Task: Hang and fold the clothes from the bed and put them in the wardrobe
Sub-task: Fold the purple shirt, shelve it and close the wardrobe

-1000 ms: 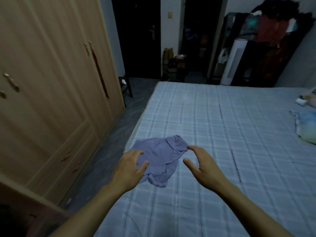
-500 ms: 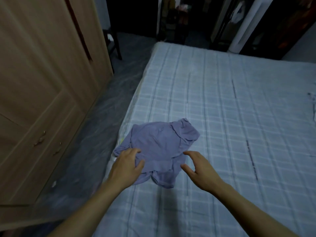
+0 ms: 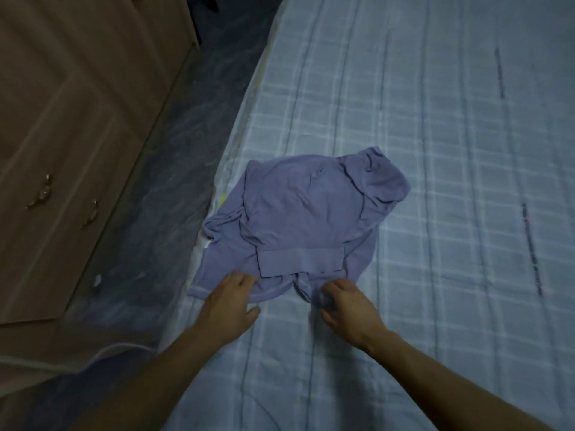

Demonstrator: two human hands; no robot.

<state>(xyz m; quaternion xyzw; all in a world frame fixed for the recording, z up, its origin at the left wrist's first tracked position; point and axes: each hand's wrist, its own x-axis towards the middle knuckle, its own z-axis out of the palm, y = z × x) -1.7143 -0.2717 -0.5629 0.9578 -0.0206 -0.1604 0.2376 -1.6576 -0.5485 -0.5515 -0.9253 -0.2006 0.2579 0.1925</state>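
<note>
A purple garment lies crumpled on the bed near its left edge, with a flat waistband-like strip facing me. My left hand sits at the garment's near left hem, fingers curled onto the cloth and thumb spread on the sheet. A little to the right, my right hand pinches the near hem at the middle, fingers bent over a dark fold. The fingertips of both hands are hidden in the fabric.
The wooden wardrobe stands to the left with its doors closed and metal handles low down. A strip of dark marbled floor separates it from the bed. The checked bedsheet stretches far and right.
The view has tilted down and drawn closer to the garment. Both hands have slid back from the top of the cloth to its near hem and curled onto it.
</note>
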